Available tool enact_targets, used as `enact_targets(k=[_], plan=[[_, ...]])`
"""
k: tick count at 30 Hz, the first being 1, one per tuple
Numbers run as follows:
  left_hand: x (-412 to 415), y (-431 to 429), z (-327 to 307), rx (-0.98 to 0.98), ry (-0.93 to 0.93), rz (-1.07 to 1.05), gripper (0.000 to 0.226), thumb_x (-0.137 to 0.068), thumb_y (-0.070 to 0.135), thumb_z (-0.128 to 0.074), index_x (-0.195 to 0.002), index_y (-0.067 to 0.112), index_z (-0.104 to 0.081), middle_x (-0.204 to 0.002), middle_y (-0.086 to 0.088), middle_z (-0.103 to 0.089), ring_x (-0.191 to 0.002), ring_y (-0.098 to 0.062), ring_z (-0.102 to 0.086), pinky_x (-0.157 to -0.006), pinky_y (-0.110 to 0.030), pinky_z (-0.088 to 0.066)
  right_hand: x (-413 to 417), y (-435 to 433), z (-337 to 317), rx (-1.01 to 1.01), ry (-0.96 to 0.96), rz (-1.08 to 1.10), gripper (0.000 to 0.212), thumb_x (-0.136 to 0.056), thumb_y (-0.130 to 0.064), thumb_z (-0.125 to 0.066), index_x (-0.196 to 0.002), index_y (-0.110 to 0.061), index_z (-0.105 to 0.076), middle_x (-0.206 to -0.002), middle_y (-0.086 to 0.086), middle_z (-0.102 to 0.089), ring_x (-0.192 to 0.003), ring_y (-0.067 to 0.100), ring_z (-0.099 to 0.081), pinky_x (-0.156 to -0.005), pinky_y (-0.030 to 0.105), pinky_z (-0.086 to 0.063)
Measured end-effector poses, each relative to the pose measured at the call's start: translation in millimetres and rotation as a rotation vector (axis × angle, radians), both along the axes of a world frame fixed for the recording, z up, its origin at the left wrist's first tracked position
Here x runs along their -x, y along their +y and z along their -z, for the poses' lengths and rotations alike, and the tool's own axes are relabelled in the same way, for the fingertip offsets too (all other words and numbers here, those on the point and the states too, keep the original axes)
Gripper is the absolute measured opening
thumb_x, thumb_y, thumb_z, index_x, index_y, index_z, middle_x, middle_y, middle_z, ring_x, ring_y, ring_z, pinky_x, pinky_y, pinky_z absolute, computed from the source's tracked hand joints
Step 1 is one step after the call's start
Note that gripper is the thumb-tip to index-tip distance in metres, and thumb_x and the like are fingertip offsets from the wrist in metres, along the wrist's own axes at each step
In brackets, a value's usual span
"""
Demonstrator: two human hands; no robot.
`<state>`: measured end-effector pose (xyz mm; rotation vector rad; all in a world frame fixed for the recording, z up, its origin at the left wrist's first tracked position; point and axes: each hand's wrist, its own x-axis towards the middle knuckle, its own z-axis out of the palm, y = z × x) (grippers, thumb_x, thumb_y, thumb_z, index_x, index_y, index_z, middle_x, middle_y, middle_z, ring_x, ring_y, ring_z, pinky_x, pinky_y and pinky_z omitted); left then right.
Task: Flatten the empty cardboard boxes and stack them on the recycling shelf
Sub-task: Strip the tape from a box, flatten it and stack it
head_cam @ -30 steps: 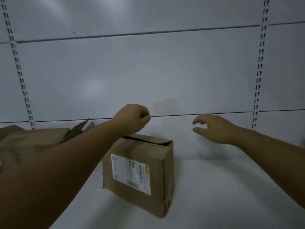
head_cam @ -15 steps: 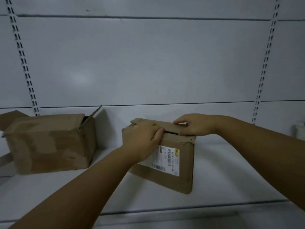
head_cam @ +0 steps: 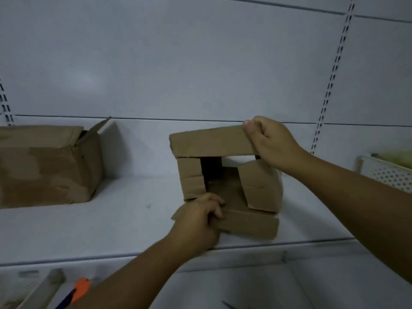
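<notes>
The small cardboard box [head_cam: 259,186] sits on the white shelf [head_cam: 124,219], right of centre and close to the near edge, with its open end turned toward the camera. All 4 flaps are spread.

The right hand [head_cam: 275,147] grasps the right end of the top flap [head_cam: 209,142]. The thumb [head_cam: 248,126] presses on the flap's upper edge and the other fingers curl round behind it, so the flap stands up above the opening.

The left hand [head_cam: 196,226] grasps the left end of the bottom flap [head_cam: 247,224]. Its fingers [head_cam: 214,207] are curled over the flap's inner edge at the near-left corner of the opening, and the flap lies folded down at the front of the shelf.

Between the 2 hands, 1 side flap [head_cam: 191,177] stands at the left of the opening and a wider one leans in at the right. The dark inside of the box shows between them.

A larger cardboard box [head_cam: 44,168] stands well apart at the far left of the same shelf, crumpled, with 1 flap sticking up. A white perforated tray [head_cam: 388,175] sits at the right edge. On the level below, near left, lies an orange object [head_cam: 81,288], too blurred to identify.
</notes>
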<state>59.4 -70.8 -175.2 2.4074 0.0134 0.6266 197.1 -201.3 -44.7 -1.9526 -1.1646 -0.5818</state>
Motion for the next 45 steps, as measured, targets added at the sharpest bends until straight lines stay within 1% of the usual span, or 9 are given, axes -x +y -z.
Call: enact_targets(k=[5, 12, 16, 21, 27, 32, 37, 42, 45], plan=[[-12.5, -35.7, -6.7, 0.674, 0.164, 0.252, 0.085, -0.071, -0.019, -0.06, -0.136, 0.025, -0.03, -0.125, 0.014, -0.046, -0.117, -0.004, -0.045, -0.087, -0.008, -0.042, -5.9, -10.7, 38.3, -0.009, 0.172, -0.039, 0.049, -0.097, -0.041, -0.037, -0.062, -0.008, -0.045, -0.057, 0.001, -0.039, -0.049, 0.009, -0.036, -0.047, 0.021, -0.027], [16.8, -76.9, -14.6, 0.617, 0.039, 0.367, 0.04, -0.079, -0.007, -0.05, -0.082, 0.025, -0.073, -0.084, 0.013, -0.07, -0.078, -0.009, -0.067, -0.074, -0.024, -0.056, -6.9, -21.7, 44.4, -0.011, 0.222, -0.121, 0.05, -0.095, -0.043, -0.039, -0.053, -0.017, -0.037, -0.05, -0.003, -0.033, -0.041, 0.004, -0.033, -0.043, 0.015, -0.027], [14.4, -19.7, -25.4, 0.326, -0.538, -0.331, 0.034, -0.074, 0.008, -0.061, -0.092, 0.037, -0.063, -0.101, 0.015, -0.062, -0.097, -0.004, -0.058, -0.089, -0.023, -0.05, -6.0, -22.1, 49.0, -0.034, 0.248, -0.132, 0.051, -0.095, -0.045, -0.039, -0.051, -0.02, -0.032, -0.048, -0.007, -0.029, -0.041, 0.004, -0.03, -0.042, 0.016, -0.024], [-21.3, 27.9, -31.6, 0.678, -0.081, -0.531, 0.104, -0.064, 0.044, -0.079, -0.143, 0.032, -0.013, -0.148, -0.006, -0.031, -0.13, -0.029, -0.039, -0.103, -0.046, -0.037, 3.0, -18.1, 51.8, -0.02, 0.276, -0.168, 0.051, -0.082, -0.061, -0.039, -0.052, -0.019, -0.039, -0.052, -0.003, -0.037, -0.043, 0.006, -0.038, -0.044, 0.012, -0.029], [-14.0, 35.7, -31.8, 0.856, -0.067, -0.236, 0.066, -0.083, 0.008, -0.053, -0.136, 0.036, -0.028, -0.105, -0.002, -0.059, -0.088, -0.023, -0.061, -0.065, -0.033, -0.056, -1.5, -28.9, 69.8, 0.084, 0.45, -0.254, 0.042, -0.06, -0.07, -0.059, -0.097, -0.05, -0.054, -0.099, -0.026, -0.057, -0.094, -0.009, -0.056, -0.066, 0.003, -0.044], [45.8, 65.6, -23.0, 1.435, 0.071, 0.082, 0.069, -0.062, -0.012, -0.026, -0.122, 0.005, -0.056, -0.119, -0.024, -0.058, -0.105, -0.039, -0.056, -0.082, -0.045, -0.056, -2.9, -28.2, 95.0, 0.769, 0.406, 0.028, 0.097, -0.054, -0.09, -0.045, -0.136, -0.041, -0.038, -0.145, -0.006, -0.042, -0.129, 0.019, -0.041, -0.107, 0.03, -0.028], [59.8, 109.0, -29.7, 1.036, -0.11, -0.555, 0.029, -0.091, 0.0, -0.036, -0.099, 0.009, -0.062, -0.123, -0.015, -0.06, -0.106, -0.024, -0.057, -0.088, -0.034, -0.045, 11.5, -15.3, 117.1, 1.1, 0.032, -0.136, 0.086, -0.068, -0.08, -0.008, -0.146, -0.043, 0.0, -0.159, -0.001, 0.008, -0.145, 0.017, 0.011, -0.116, 0.052, 0.004], [7.9, 84.6, -48.2, 0.284, 0.288, -0.351, 0.025, -0.091, 0.023, -0.054, -0.114, 0.024, -0.063, -0.126, -0.007, -0.058, -0.098, -0.02, -0.057, -0.08, -0.03, -0.046, -3.0, -25.5, 99.2, 1.016, 0.241, -0.3, 0.112, -0.048, -0.093, 0.01, -0.143, -0.042, -0.02, -0.159, -0.008, -0.002, -0.145, 0.013, 0.005, -0.117, 0.047, 0.004], [-15.2, 75.2, -48.8, 0.158, 0.485, -0.194, 0.057, -0.084, 0.048, -0.059, -0.136, 0.036, -0.042, -0.149, -0.003, -0.035, -0.127, -0.027, -0.04, -0.101, -0.039, -0.037, -20.5, -42.5, 90.0, 0.901, 0.482, -0.308, 0.105, -0.046, -0.097, 0.003, -0.129, -0.049, -0.039, -0.156, -0.012, -0.018, -0.142, 0.009, -0.015, -0.117, 0.038, -0.008]])
